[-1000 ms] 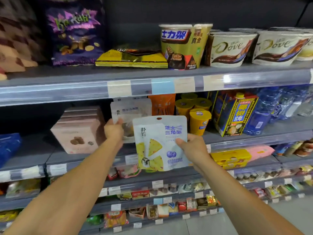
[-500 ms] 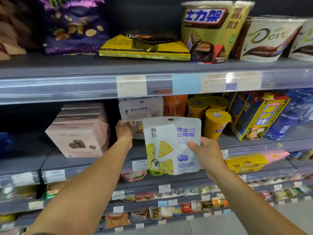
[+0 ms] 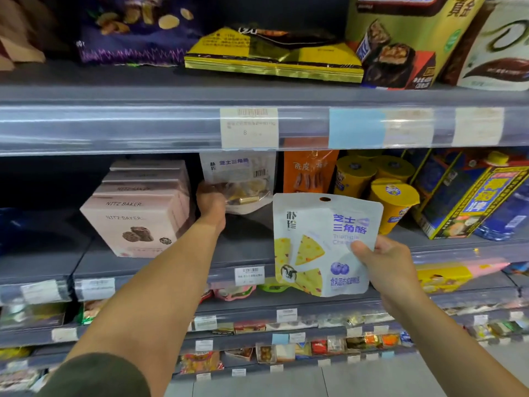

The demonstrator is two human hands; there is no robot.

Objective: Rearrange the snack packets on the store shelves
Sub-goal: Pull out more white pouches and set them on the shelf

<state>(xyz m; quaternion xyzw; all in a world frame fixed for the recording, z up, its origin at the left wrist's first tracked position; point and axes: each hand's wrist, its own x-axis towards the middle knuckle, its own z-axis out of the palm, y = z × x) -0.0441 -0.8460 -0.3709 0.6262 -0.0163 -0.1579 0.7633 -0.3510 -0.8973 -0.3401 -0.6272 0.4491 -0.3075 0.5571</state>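
My right hand [image 3: 383, 262] grips a white cheese-triangle pouch [image 3: 320, 242] by its right edge and holds it upright in front of the middle shelf [image 3: 160, 256]. My left hand [image 3: 211, 206] reaches into that shelf and grips the lower left corner of a second white pouch [image 3: 237, 176], which stands with its clear-window back toward me. The second pouch sits between pink NITZ BAKER boxes [image 3: 137, 210] and an orange packet [image 3: 310, 171].
Yellow cups [image 3: 393, 202] and blue-yellow cartons [image 3: 469, 196] fill the middle shelf to the right. The top shelf holds a purple bag [image 3: 134, 30], a flat yellow packet [image 3: 272, 57] and chocolate tubs [image 3: 406, 38]. Lower shelves carry several small snack packets [image 3: 286, 351].
The view has moved closer and tilted down. My left hand has pushed deeper into the shelf with the second pouch. My right hand has shifted its pouch slightly to the right.
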